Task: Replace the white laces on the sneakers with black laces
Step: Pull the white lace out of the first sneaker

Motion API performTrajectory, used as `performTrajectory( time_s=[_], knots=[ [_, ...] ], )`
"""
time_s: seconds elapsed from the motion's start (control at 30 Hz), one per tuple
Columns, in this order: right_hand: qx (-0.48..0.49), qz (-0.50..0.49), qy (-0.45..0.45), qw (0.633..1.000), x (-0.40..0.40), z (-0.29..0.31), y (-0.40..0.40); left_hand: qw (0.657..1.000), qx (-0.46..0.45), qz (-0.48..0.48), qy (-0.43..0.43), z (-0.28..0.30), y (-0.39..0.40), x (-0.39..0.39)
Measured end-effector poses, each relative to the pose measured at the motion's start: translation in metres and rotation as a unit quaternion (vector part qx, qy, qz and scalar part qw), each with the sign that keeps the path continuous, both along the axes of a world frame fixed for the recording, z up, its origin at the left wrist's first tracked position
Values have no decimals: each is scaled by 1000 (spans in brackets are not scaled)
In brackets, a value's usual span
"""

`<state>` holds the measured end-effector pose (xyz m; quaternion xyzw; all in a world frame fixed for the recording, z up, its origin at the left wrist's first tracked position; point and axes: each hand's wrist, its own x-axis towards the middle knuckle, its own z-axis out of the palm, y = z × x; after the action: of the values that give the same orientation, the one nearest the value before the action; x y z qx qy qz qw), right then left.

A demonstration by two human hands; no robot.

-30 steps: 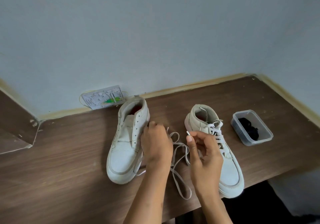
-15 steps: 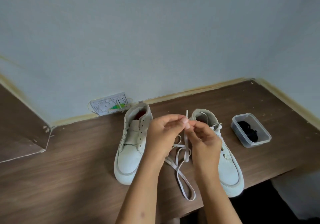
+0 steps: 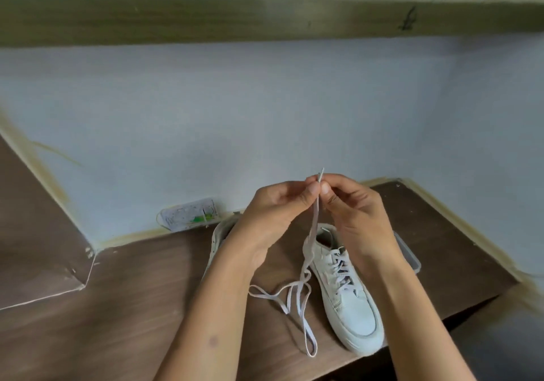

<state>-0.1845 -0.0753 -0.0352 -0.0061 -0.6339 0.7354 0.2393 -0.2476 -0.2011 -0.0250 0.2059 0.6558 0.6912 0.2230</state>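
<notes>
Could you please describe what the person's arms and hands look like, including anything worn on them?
Both forearms are bare as far as the frame shows, with no sleeves, gloves, watch or rings visible. The left hand and right hand have short nails. A small dark mark sits on the left forearm.

head view, looking forward and down (wide-angle), close over table (image 3: pixel 117 307)

A white lace (image 3: pixel 312 235) hangs below the fingers (image 3: pixel 313 190). The right sneaker (image 3: pixel 346 298) beneath them is off-white with white lacing; the tabletop (image 3: pixel 126 301) is dark brown wood grain; the wall (image 3: pixel 265 110) beyond is pale blue-grey.
</notes>
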Motion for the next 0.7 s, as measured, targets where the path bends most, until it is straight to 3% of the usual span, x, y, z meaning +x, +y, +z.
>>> performTrajectory(
  time_s=[0.1, 0.33, 0.57, 0.7],
  knots=[
    [20, -30, 3, 999, 1, 20, -1, 998, -37, -41, 31, 16, 4, 6],
    [16, -121, 47, 991, 15, 50, -10, 990, -90, -27, 103, 64, 10, 19],
    [-207, -200, 47, 957, 24, 69, 0, 967, -172, -54, 182, 95, -10, 15],
    [-244, -259, 42, 934, 35, 59, 20, 972, -159, -31, 170, 103, -27, 3]
  ],
)
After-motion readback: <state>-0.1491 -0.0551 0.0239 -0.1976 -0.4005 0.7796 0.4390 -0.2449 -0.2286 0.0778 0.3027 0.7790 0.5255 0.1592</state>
